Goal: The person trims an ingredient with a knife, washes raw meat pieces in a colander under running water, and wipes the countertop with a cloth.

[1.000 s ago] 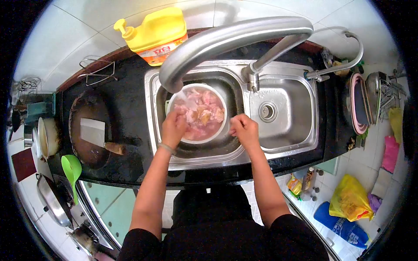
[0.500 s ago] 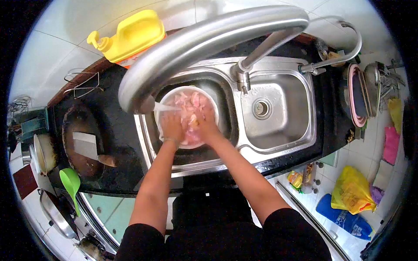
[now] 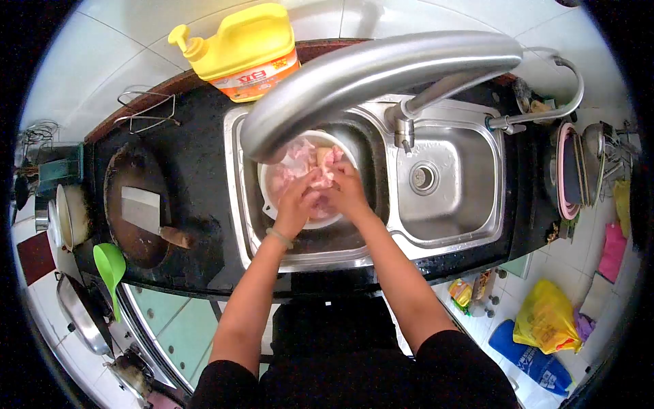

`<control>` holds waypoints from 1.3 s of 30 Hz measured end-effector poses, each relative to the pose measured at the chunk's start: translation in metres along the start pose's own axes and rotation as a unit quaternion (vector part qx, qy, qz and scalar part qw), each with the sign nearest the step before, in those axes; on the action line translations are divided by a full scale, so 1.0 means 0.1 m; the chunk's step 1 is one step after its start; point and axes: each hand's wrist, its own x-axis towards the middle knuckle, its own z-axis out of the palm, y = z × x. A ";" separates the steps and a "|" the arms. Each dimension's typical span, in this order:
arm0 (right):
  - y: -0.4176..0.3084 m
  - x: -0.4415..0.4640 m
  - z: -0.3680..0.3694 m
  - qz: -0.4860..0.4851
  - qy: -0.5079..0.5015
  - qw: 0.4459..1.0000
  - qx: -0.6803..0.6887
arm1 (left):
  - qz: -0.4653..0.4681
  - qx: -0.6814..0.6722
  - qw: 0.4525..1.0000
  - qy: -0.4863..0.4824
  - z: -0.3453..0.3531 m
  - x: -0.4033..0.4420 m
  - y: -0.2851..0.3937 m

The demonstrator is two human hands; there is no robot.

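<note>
A white bowl (image 3: 267,208) with pieces of pink raw meat (image 3: 300,151) in it sits in the left sink basin. My left hand (image 3: 297,199) is at the front left part of the bowl, its fingers curled on meat. From the right, my right hand (image 3: 346,189) reaches over the rim and grips meat near the middle. The two hands are close together, and some fingertips are hidden by meat and water. Above the bowl arches the metal faucet (image 3: 381,65), its spout end over the bowl's back left.
A cleaver (image 3: 141,209) lies on a round board (image 3: 139,249) at left, near a green ladle (image 3: 110,266). Behind the sink stands a yellow jug (image 3: 248,34). The right basin (image 3: 446,211) is beside the bowl's basin; plates (image 3: 567,170) stand far right.
My right hand has come from outside the bowl into it. Since the last frame both hands have drawn together and lifted meat slightly. The camera view has shifted.
</note>
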 end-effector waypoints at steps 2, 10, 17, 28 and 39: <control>-0.07 -0.03 -0.11 0.049 -0.067 0.995 0.061 | -0.062 -0.128 0.990 -0.018 0.00 -0.03 0.23; -0.14 -0.09 -0.13 0.078 -0.108 0.960 0.247 | -0.266 -0.442 0.855 0.055 -0.08 0.01 0.05; -0.42 -0.04 -0.03 0.073 -0.089 0.991 0.065 | -0.237 -0.400 0.884 0.049 0.07 -0.10 -0.06; 0.08 -0.12 -0.19 -0.044 0.101 0.993 0.044 | -0.230 -0.473 0.849 0.047 -0.48 -0.24 -0.04; -0.50 0.05 0.16 -0.116 -0.066 0.977 -0.166 | -0.294 -0.499 0.811 0.082 -0.46 -0.28 -0.04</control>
